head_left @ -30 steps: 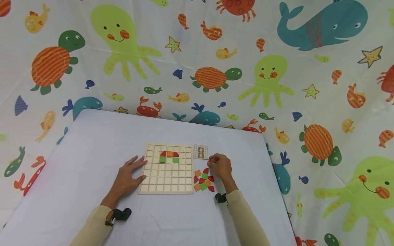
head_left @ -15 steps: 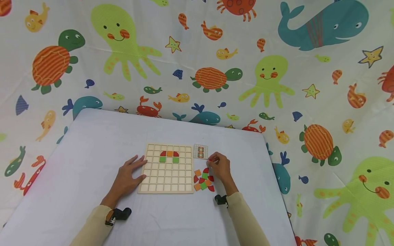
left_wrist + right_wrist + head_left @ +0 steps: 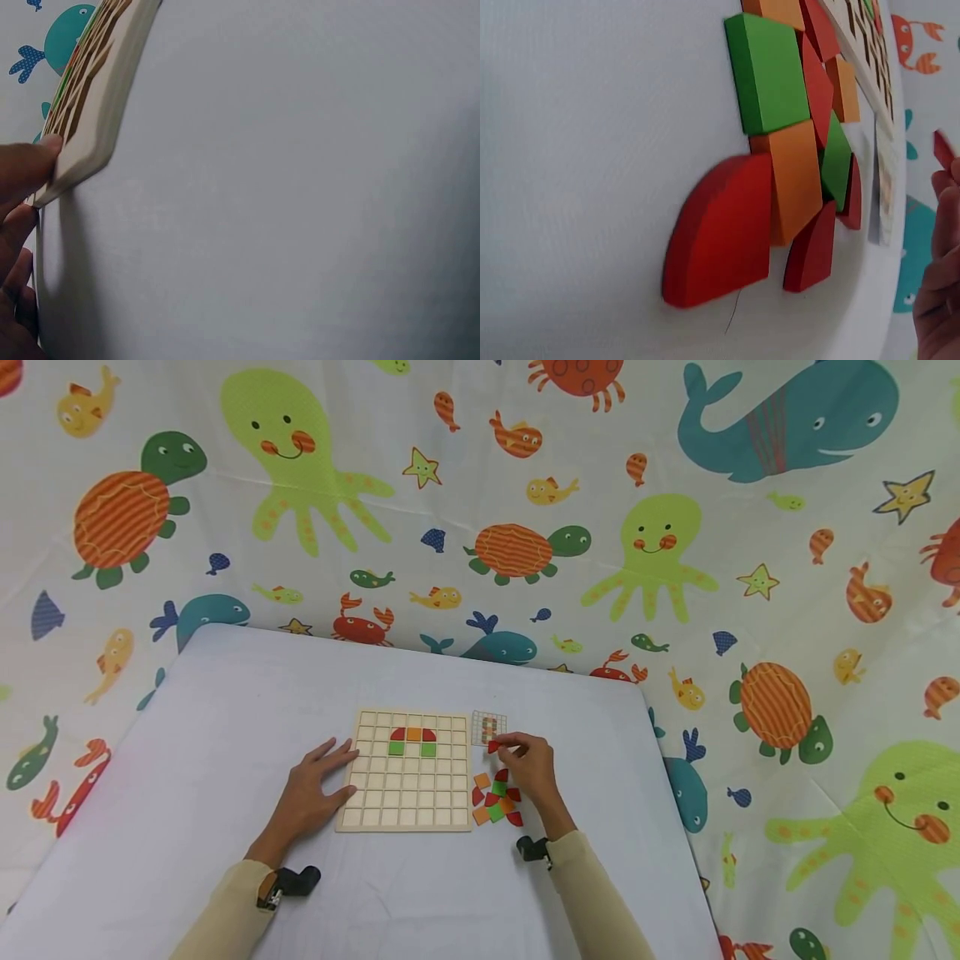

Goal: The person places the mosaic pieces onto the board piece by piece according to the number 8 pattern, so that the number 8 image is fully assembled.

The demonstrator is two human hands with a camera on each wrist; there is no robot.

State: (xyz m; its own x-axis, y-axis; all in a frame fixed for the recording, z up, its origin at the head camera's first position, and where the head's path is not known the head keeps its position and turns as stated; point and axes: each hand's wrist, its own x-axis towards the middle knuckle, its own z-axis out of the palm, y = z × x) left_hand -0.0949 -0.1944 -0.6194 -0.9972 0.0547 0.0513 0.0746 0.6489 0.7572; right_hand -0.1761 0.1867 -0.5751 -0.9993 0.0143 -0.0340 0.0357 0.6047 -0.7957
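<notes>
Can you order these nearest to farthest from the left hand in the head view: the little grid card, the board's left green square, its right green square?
1. Left green square: on the wooden board, toward the left hand.
2. Right green square: same row, farther right.
3. Grid card: off the board, beyond its right edge.

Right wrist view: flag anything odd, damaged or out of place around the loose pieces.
A thin dark strand, like a hair, lies on the white cloth by the nearest red piece; it belongs to no piece, so looks stray. No damage shows.
</notes>
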